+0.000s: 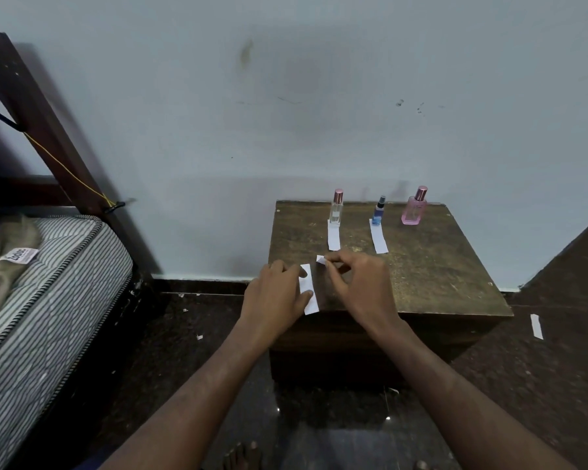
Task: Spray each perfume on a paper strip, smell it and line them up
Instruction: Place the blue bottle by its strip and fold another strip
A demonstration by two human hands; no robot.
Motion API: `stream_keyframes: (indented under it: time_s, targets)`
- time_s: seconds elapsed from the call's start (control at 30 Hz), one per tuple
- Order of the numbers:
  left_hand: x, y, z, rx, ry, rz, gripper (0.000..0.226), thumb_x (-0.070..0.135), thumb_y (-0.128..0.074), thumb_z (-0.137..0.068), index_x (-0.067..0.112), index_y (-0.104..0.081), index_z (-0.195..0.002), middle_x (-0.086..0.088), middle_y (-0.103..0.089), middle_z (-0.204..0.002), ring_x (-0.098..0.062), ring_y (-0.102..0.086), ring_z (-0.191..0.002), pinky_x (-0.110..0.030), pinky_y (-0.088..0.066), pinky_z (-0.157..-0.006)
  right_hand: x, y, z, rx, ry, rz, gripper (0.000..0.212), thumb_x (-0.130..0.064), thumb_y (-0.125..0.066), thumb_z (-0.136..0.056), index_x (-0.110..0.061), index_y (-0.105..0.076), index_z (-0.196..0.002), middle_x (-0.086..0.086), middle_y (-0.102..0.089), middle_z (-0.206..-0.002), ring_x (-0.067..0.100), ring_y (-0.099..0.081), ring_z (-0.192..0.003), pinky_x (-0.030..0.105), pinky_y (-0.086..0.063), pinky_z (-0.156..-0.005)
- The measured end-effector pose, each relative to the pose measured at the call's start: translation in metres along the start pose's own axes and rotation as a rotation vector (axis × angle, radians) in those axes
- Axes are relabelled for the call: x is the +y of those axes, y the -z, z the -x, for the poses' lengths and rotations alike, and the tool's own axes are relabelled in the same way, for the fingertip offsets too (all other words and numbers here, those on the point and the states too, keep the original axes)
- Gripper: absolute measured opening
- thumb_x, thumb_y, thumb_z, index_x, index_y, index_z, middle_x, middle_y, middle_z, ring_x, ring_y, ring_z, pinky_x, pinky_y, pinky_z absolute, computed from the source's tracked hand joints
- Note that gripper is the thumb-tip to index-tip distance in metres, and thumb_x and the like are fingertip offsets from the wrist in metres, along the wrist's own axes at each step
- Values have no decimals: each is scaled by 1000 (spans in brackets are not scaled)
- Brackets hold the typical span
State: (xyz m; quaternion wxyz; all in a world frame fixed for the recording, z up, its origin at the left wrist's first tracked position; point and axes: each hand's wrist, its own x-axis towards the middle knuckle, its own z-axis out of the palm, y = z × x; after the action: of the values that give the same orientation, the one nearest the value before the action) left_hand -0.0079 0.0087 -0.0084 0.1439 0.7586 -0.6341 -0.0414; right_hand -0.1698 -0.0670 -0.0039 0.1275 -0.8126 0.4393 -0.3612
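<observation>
Right hand [357,283] pinching a small paper scrap [320,259] between fingertips; left hand [275,293] pressing a paper strip [309,293] flat with thumb and forefinger at near left corner of the wooden surface [438,266]. Farther back, clear bottle [336,207] and blue bottle [378,212] each standing at the end of its own strip, pink bottle [414,207] alone at right. One more strip [536,326] lying on the floor.

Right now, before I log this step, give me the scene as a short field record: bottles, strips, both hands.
bottles: clear bottle, blue bottle, pink bottle, upright at the table's back edge
strips laid: one before the clear bottle, one before the blue; none before the pink
left hand: holds a strip
right hand: pinches a paper piece
floor: stray strip
</observation>
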Motion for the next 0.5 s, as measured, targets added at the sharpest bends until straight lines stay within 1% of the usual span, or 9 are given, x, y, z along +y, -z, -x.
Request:
stream_keyframes:
  time_s: [0.13,0.23,0.3,0.37,0.43,0.5]
  targets:
    - [5,-10,-8,-11,-8,-110,47,51,-60,-101,33,-57,-144,-2,-53,-133,-21,-53,-124,-37,-50,-94,19,16,6,-63,169,106,11,-17,-78,-91,-18,-80,-102,-4,-78,-91,13,-68,-83,28,-57,-73]
    - [0,-9,-17,-18,20,-127,48,50,-59,-101,35,-55,-147,-4,-53,-134,-25,-52,-124,-40,-50,-96,35,30,12,-87,269,156,8,-18,-76,-92,-18,-78,-99,-4,-77,-91,15,-66,-85,29,-56,-71]
    - [-3,-7,-24,-28,41,-122,48,48,-60,-102,34,-56,-147,-5,-53,-134,-27,-51,-125,-43,-50,-96,51,40,18,-97,303,178,9,-18,-75,-92,-17,-79,-101,-5,-77,-94,15,-65,-88,29,-56,-72]
    - [-3,-7,-31,-30,59,-113,47,48,-61,-101,33,-57,-146,-5,-54,-133,-28,-51,-125,-44,-50,-96,67,49,26,-94,316,230,10,-19,-76,-91,-18,-79,-101,-6,-77,-93,15,-64,-86,27,-54,-69]
    - [1,-7,-34,1,69,-77,46,47,-62,-100,31,-60,-143,-5,-56,-131,-28,-52,-125,-44,-50,-94,81,52,34,-172,324,310,12,-23,-74,-92,-19,-79,-102,-6,-78,-93,16,-62,-84,31,-54,-67]
    - [13,-7,-37,49,45,-12,43,47,-64,-100,28,-63,-139,-4,-59,-132,-26,-54,-125,-44,-51,-95,92,51,39,-261,347,371,18,-29,-70,-93,-20,-79,-105,-6,-79,-96,17,-62,-87,34,-54,-69]
